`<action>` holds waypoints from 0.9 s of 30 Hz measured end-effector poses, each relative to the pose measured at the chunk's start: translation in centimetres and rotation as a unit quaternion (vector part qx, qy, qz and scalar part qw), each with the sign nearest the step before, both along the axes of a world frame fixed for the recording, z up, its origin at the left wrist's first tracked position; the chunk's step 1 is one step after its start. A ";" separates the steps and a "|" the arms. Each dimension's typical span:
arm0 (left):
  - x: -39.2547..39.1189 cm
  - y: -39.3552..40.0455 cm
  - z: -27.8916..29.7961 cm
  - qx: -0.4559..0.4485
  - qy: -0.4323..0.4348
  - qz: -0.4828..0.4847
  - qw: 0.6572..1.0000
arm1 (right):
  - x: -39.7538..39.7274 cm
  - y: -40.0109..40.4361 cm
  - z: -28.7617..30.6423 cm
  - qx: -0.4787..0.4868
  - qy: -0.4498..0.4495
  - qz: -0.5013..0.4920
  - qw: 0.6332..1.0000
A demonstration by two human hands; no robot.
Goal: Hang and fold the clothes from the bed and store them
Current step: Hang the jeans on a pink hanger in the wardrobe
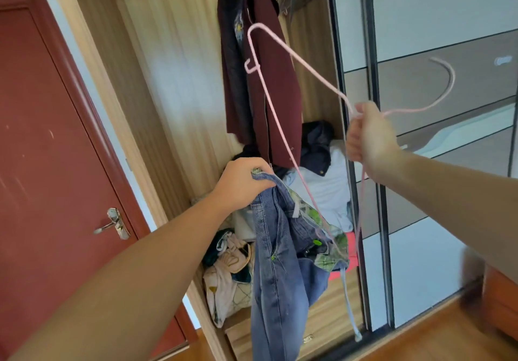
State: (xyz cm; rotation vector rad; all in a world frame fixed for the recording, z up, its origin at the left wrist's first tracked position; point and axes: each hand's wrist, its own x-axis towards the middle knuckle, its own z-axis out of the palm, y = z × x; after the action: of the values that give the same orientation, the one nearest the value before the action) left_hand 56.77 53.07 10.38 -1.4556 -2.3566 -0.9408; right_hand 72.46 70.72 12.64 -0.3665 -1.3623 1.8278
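The person is standing at the open wardrobe (168, 85) with both arms stretched out in front. The left hand (241, 184) is gripping the waistband of a pair of blue jeans (277, 276), fingers curled tight over the bunched denim, and the legs are hanging straight down below that hand. A green-and-white patterned lining (322, 228) is showing at the opened waist, just right of the left hand.

The right hand (370, 136) is clenching a pink wire hanger (269, 102) at its neck, holding it up and tilted. The hook of the hanger is curving away to the right of that hand, in front of the sliding wardrobe door (437, 164), while the shoulder loop is reaching up and to the left, and its long lower bar is slanting down between the two hands, its lower end lying across the waist of the jeans.

Beyond and above the left hand, a maroon coat (280, 80) is hanging inside the wardrobe. Below it, between the hands, loose clothes (328, 181) are lying piled on a shelf. Under the left forearm, a patterned bundle (229, 276) is sitting lower in the wardrobe. Far left of the left arm, a red door (42, 150) with a metal handle (113, 224) is standing shut.
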 end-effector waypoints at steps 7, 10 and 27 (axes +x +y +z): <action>0.6 -0.4 -0.3 -0.048 -0.005 -0.061 0.997 | -1.6 -1.4 1.8 0.026 0.033 -0.003 0.999; 0.4 -0.7 -0.4 -0.049 -0.006 -0.061 0.997 | -1.9 -1.4 0.9 0.017 0.016 0.002 1.000; 0.8 -2.2 2.0 0.052 0.016 0.001 0.998 | -0.7 2.5 -14.7 0.022 -0.201 0.121 0.972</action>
State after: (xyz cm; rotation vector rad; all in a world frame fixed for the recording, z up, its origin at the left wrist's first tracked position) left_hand 57.54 50.88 12.38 -1.4188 -2.2493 -1.0164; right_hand 71.74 73.23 -2.05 -0.5935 -1.7866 1.9892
